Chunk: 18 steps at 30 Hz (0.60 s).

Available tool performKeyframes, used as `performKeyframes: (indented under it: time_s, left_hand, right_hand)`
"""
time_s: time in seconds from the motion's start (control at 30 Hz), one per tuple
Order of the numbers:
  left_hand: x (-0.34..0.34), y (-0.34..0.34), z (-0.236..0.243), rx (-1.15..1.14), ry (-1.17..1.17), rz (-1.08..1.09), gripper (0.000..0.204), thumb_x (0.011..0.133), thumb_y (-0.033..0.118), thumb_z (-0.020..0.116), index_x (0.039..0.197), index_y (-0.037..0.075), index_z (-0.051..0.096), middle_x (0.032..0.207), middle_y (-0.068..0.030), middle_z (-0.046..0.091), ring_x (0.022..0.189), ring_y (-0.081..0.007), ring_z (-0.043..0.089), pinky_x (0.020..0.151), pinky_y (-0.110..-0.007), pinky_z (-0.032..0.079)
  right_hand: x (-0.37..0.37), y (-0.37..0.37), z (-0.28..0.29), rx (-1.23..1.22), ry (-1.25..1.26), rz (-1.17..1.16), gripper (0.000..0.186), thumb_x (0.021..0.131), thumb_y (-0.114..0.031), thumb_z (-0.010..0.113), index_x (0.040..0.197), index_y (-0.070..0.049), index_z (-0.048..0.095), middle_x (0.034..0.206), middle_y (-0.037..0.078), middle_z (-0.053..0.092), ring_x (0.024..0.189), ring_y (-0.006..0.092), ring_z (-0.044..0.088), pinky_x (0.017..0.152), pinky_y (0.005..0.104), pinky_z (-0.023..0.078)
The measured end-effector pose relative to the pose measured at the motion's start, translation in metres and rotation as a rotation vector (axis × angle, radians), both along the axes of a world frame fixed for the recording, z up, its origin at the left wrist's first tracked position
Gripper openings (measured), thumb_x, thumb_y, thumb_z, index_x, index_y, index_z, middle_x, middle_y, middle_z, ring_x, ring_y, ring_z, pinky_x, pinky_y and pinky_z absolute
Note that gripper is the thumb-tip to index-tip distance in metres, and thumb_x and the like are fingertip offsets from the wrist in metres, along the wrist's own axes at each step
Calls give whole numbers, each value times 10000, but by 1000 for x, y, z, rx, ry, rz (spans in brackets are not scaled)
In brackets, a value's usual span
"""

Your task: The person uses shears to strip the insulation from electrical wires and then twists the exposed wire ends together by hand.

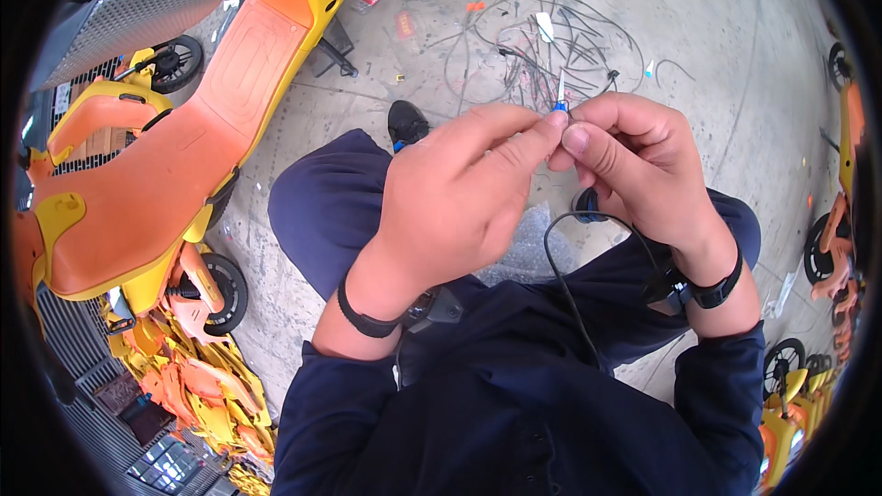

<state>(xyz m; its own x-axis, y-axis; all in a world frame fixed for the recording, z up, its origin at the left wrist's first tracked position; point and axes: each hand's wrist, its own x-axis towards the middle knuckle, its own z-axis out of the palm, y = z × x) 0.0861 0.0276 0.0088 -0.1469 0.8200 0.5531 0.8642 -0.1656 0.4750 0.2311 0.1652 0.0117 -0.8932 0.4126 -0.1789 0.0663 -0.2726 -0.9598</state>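
A small blue piece [560, 107] with a slim, pale tip pointing up and away from the body is at the fingertips, just above the knees. The left hand [455, 193] has it in a narrow pinch of thumb and forefinger, its back turned up and its fingers reaching diagonally up to the right. The right hand [652, 161] comes in from the other side, thumb bent and fingers curled inward, their tips right beside the left ones; whether they grip anything I cannot tell. Both wrists, in black bands, are raised over the thighs, forearms angled toward each other from the lower edge. A black cable [548, 243] arches between the right wrist and the lap.

Beyond the hands, a tangle of dark wires [528, 73] lies on the concrete floor [735, 64]. Clear plastic wrap [533, 253] lies between the legs. An orange and yellow vehicle body [248, 64] stands at the left.
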Motion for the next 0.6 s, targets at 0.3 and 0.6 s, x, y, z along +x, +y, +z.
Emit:
performKeyframes:
  time_s: [0.3, 0.6]
  left_hand:
    - [5, -4, 10, -158, -989, -121, 255, 889, 51, 627, 1135, -15, 634, 1034, -121, 653, 752, -138, 605, 626, -230, 468]
    - [-3, -9, 13, -174, -591, -119, 124, 808, 18, 713, 929, 9, 690, 839, -73, 617, 696, -123, 555, 598, -228, 424]
  right_hand:
    - [6, -4, -2, 315, 193, 103, 33, 880, -28, 626, 871, -24, 595, 671, -20, 534, 602, 47, 473, 525, 214, 377]
    - [0, 1, 5, 934, 245, -1, 138, 698, 29, 677, 779, -54, 603, 673, 49, 554, 551, 201, 542, 469, 292, 425]
